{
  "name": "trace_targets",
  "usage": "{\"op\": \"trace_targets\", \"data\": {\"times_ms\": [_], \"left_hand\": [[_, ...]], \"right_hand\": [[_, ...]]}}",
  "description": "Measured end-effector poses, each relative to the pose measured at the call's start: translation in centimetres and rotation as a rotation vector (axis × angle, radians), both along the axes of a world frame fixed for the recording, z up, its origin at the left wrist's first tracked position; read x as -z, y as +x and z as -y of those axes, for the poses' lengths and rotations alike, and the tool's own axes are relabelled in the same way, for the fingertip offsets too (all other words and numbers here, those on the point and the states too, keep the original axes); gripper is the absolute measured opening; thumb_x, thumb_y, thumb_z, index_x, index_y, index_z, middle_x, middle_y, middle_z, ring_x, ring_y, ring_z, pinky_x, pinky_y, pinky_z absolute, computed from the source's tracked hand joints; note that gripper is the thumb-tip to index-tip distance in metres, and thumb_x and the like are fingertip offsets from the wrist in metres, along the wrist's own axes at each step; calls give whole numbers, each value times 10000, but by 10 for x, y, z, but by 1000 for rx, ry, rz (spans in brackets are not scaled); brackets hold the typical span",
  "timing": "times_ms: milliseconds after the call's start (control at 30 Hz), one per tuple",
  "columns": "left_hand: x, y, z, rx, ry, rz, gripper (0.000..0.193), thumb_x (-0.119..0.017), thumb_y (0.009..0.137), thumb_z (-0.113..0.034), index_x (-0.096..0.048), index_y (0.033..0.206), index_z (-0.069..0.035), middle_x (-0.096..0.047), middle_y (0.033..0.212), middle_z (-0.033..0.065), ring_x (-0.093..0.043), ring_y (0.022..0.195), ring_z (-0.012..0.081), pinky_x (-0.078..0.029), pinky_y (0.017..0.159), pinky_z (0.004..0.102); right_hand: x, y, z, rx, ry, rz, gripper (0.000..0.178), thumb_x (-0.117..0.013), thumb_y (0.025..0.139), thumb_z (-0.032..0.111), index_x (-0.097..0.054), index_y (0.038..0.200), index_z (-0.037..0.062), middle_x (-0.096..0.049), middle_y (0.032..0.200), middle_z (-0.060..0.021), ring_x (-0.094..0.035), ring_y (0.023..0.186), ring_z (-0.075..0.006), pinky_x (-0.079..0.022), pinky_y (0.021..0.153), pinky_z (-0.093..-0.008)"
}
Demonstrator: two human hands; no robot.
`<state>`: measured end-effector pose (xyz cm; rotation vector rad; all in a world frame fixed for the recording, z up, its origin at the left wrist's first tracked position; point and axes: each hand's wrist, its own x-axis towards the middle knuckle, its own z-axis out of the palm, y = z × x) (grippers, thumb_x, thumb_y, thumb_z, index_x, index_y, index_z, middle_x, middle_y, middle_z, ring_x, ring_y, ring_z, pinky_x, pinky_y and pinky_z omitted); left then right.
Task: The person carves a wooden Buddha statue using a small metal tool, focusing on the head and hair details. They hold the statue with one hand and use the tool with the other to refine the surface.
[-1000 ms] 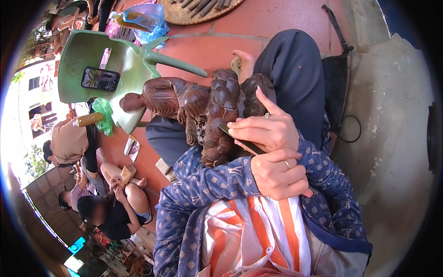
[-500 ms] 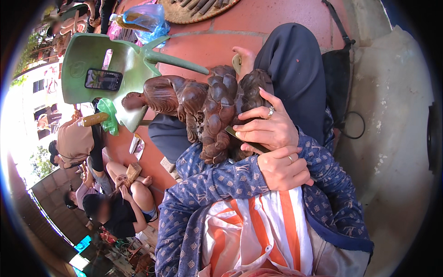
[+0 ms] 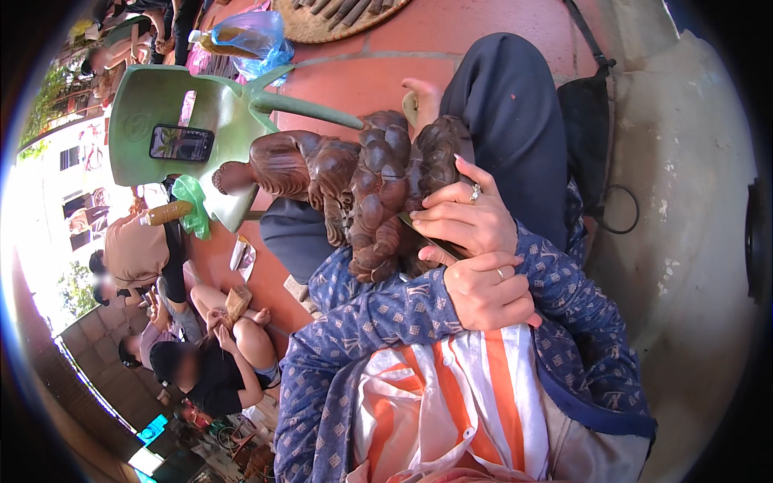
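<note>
Across my lap lies a dark brown wooden carved figure [image 3: 378, 189], its head to the left and its bulky base toward my hands. My right hand [image 3: 473, 216], wearing a ring, is closed on a thin flat olive strip [image 3: 444, 245] and presses it against the base's lower right side. The strip's material is too small to tell, and my fingers cover part of it. Just below, my left hand [image 3: 489, 291] rests against the right wrist with its fingers curled. Whatever its palm may hold is hidden.
A green plastic chair [image 3: 153, 101] with a phone [image 3: 181, 143] on it stands at left. Beyond are a blue plastic bag [image 3: 262, 36] and a round woven tray [image 3: 354, 30] of dark sticks. Several people sit at left, one [image 3: 205, 370] handling a wooden block. A black bag [image 3: 584, 145] lies at right.
My right fingers and the strip have shifted slightly on the carving, and the strip now shows more edge-on. My left hand stays at the right wrist.
</note>
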<state>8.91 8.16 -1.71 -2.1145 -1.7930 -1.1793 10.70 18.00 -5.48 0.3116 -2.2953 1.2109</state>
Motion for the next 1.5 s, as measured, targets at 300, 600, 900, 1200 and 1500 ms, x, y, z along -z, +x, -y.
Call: {"op": "trace_targets", "data": {"times_ms": [300,600,900,1200,1500], "left_hand": [[-11,13,5,8,7,7,175,-688,706,-234,-619,727,-74,-566,693,5,-621,667,167,-526,899,363],[-6,-7,12,57,89,-131,125,-660,656,-144,-645,748,-61,-558,666,-7,-586,606,135,-524,901,342],[-6,-3,14,65,-60,-85,168,-707,678,-202,-639,774,-81,-533,666,-27,-587,620,121,-516,911,326],[-9,-3,10,65,-97,2,162,-712,680,-187,-643,780,-81,-539,668,-27,-589,619,122,-517,907,329],[-15,-6,14,83,-84,-54,215,-734,676,-239,-649,788,-77,-545,675,-28,-586,618,114,-520,906,328]], "right_hand": [[-11,7,3,-24,-71,-45,308,-685,835,411,-730,888,111,-729,942,4,-677,921,-164,-254,1143,-540],[-20,-7,8,68,-26,-132,330,-745,739,412,-746,919,135,-729,974,26,-657,942,-143,-293,1112,-511],[0,4,9,49,-34,-75,375,-704,784,488,-763,946,155,-734,1002,56,-649,932,-105,-276,1122,-483],[5,3,10,28,-117,-75,377,-717,784,488,-769,955,156,-738,1000,61,-651,929,-92,-249,1139,-458],[1,3,15,62,-94,-86,397,-744,745,463,-761,994,154,-747,1008,37,-646,893,-103,-235,1142,-456]]}}
